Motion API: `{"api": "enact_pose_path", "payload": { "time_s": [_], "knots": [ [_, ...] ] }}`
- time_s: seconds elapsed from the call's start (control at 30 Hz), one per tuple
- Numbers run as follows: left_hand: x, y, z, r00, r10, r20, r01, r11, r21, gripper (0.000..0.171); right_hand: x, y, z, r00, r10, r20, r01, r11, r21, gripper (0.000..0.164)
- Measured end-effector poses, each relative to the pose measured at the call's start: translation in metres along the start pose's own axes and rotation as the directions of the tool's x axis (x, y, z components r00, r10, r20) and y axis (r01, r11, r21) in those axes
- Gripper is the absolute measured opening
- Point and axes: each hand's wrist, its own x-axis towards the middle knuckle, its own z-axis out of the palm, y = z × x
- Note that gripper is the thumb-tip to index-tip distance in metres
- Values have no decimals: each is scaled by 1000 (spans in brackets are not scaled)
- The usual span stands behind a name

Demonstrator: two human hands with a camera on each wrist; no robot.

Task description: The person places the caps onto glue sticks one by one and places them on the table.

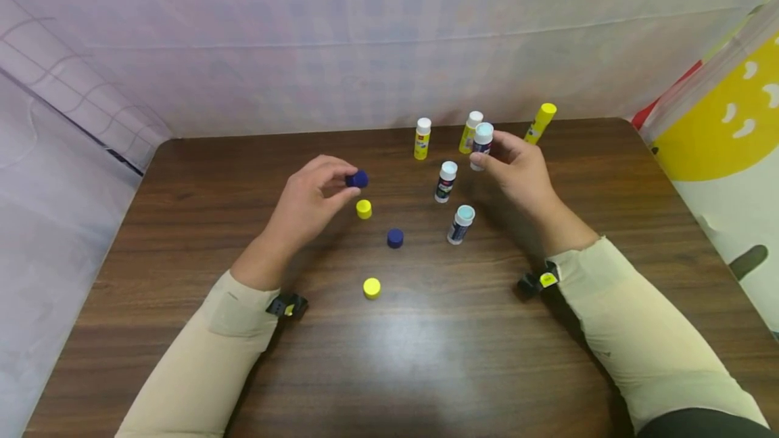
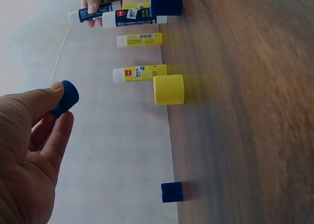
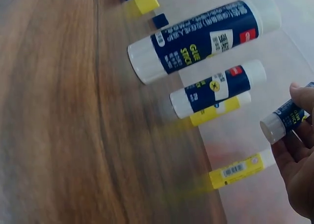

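Observation:
Between thumb and fingertips my left hand [image 1: 307,205] pinches a dark blue cap [image 1: 358,179], held above the table; the left wrist view also shows this cap [image 2: 67,97]. My right hand [image 1: 520,171] grips a navy glue stick [image 1: 482,140] with its cap off and its pale blue top showing, raised off the table. Two more uncapped navy glue sticks stand upright on the table, a nearer one [image 1: 460,225] and a farther one [image 1: 446,182]. Below the left hand lies a yellow cap [image 1: 364,209]. A second blue cap [image 1: 395,238] rests between the hands.
Two uncapped yellow glue sticks, one at left [image 1: 422,139] and one beside the right hand [image 1: 468,137], stand toward the back. A yellow-capped glue stick [image 1: 541,122] is farther right. Another yellow cap [image 1: 372,288] lies nearer. A cloth [image 1: 292,80] hangs behind the wooden table [image 1: 402,370].

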Motion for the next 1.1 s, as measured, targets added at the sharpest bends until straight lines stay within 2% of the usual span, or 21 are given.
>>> {"api": "enact_pose_path", "payload": {
  "time_s": [0.23, 0.57, 0.9, 1.0, 1.1],
  "knots": [
    [-1, 5, 0, 1000, 4, -4, -5, 1000, -18, 29, -4, -8, 4, 999, -45, -4, 45, 997, 69, 40],
    [-1, 9, 1, 997, 65, -45, -69, 995, -77, 27, -12, -23, 8, 998, -67, 5, 66, 991, 114, 30],
    [-2, 13, 0, 995, 83, -62, -89, 991, -95, 27, -18, -32, 15, 994, -106, 37, 95, 968, 231, 32],
    [-3, 15, 0, 992, 104, -71, -111, 989, -99, 27, -20, -34, 16, 993, -109, 43, 96, 969, 227, 32],
    [-3, 15, 1, 989, 125, -83, -134, 986, -104, 27, -22, -35, 17, 992, -117, 47, 107, 978, 180, 32]
  ]
}}
